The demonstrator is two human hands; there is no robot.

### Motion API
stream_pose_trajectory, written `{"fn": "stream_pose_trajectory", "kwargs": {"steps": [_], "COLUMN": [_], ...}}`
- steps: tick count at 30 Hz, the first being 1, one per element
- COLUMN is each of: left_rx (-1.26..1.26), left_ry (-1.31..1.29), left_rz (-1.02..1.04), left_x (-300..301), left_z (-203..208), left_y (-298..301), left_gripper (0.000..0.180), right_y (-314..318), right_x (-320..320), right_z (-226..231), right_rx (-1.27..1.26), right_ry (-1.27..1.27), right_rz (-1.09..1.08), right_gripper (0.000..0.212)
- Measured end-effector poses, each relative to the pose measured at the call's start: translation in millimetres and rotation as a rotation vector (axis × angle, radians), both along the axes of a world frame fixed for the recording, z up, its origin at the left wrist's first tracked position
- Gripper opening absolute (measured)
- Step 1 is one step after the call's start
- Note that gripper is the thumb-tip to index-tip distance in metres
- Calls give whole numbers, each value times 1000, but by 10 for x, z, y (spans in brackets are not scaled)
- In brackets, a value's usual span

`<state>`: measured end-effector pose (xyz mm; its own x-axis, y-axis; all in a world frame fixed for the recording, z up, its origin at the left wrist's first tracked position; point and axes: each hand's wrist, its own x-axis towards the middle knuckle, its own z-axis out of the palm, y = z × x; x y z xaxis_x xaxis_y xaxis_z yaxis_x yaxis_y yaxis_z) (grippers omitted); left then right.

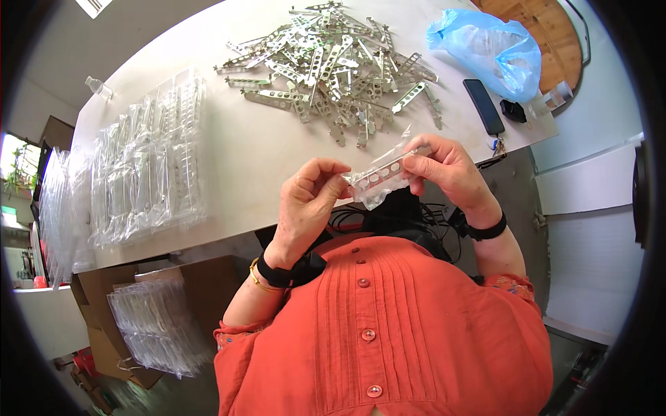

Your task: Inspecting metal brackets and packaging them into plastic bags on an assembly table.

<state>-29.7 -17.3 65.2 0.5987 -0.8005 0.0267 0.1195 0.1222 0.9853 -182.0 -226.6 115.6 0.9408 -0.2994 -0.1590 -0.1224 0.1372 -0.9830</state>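
Between my two hands, above the table's near edge, is a flat metal bracket (383,174) with a row of round holes, partly inside a clear plastic bag (378,197). My left hand (310,196) pinches the bag at its left end. The fingers of my right hand (447,168) close on the bracket's right end, where a bit of clear film sticks up. Beyond my hands lies a loose heap of similar metal brackets (326,66). On the left, a clear plastic tray (198,139) holds several bagged brackets in rows.
A blue plastic bag (489,52), a phone (483,106), a small black object (513,111) and a clear cup (553,98) are at the right. A small bottle (99,87) stands far left. Below the table edge, a cardboard box (104,319) contains more filled clear trays (159,322).
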Motion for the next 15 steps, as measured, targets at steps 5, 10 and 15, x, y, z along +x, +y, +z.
{"fn": "stream_pose_trajectory", "kwargs": {"steps": [5,10,15], "left_rx": [43,-25,84], "left_ry": [-60,-13,100], "left_rz": [56,198,-82], "left_x": [-22,-67,-37], "left_z": [-1,12,63], "left_y": [14,-32,-7], "left_gripper": [11,10,16], "right_y": [-19,-27,7], "right_x": [-9,-14,-47], "right_z": [-20,-60,-53], "right_rx": [-46,-34,7], "right_ry": [9,-21,-56], "right_rz": [-69,-111,-127], "right_gripper": [12,13,13]}}
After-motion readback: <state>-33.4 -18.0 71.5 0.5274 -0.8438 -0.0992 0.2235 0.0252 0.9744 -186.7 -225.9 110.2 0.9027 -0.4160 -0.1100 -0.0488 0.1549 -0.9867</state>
